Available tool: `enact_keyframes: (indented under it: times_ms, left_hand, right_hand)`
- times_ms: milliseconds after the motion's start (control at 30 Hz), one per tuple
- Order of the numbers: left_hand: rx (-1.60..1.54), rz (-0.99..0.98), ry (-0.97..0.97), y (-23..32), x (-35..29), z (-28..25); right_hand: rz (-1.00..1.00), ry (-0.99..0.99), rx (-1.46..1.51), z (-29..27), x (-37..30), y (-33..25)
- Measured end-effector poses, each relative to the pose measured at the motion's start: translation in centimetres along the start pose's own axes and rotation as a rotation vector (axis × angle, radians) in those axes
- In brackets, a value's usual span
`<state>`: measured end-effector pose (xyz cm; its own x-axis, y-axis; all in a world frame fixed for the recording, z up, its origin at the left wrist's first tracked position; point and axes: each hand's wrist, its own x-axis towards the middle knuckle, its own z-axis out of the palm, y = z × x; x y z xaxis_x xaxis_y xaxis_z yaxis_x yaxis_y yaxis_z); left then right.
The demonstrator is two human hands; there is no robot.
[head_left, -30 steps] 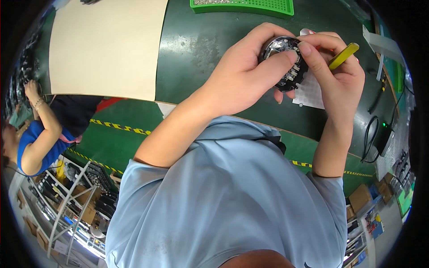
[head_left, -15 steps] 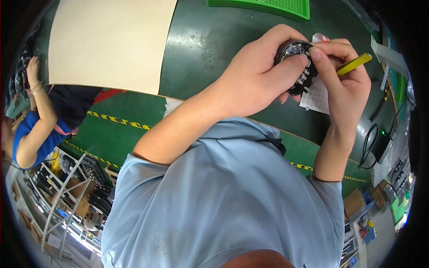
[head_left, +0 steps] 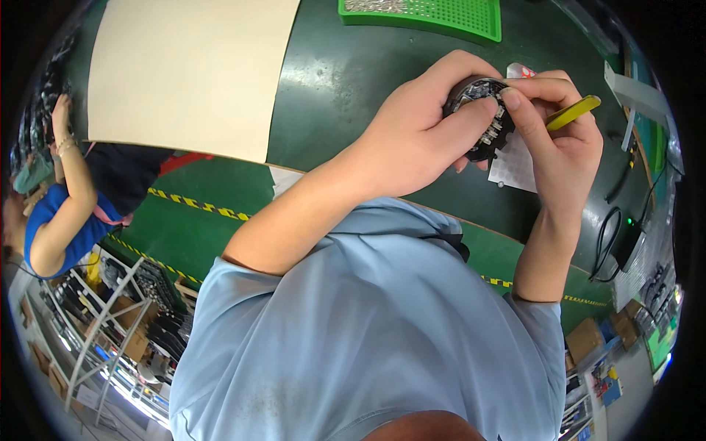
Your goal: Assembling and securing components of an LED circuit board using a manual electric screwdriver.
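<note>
My left hand (head_left: 430,128) is closed around a round black housing (head_left: 478,151) with an exposed circuit board and small metallic parts inside. Its thumb presses on the open face. At the housing's right edge, the thumb and index fingertip of my right hand (head_left: 562,136) pinch together; anything between them is too small to make out. A flat yellow-handled tool (head_left: 575,113) sticks out from the same hand, held against the other fingers; its far end is hidden. Under the hands lies a pale sheet of round stickers (head_left: 517,167), partly covered.
A green perforated tray (head_left: 441,28) with small metallic pieces stands at the far edge. A large beige sheet (head_left: 184,73) covers the table's left. At right are a black adapter (head_left: 629,242) and cables. Another person (head_left: 66,198) works at far left.
The whole view has shifted slightly, so more of the green tray shows. Both hands keep their hold on the housing and tool, with only small finger movement.
</note>
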<state>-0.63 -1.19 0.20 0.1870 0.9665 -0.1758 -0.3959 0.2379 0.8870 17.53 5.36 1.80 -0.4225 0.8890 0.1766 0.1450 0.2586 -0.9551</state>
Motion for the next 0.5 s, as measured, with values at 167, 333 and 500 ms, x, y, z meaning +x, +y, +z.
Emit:
enact_keyframes:
  times_ms: [167, 333, 500]
  left_hand:
    - [0.039, 0.113, -0.022, 0.2, -0.4, 0.0]
    - [0.342, 0.496, 0.022, -1.1, -0.6, -0.2]
    - [0.618, 0.782, -0.094, 0.7, -1.3, 0.2]
  right_hand:
    - [0.023, -0.03, 0.072, -0.5, 0.0, -1.1]
    - [-0.073, -0.102, 0.126, -1.6, -0.1, -0.6]
    - [-0.118, -0.029, 0.402, -2.4, -0.7, -0.4]
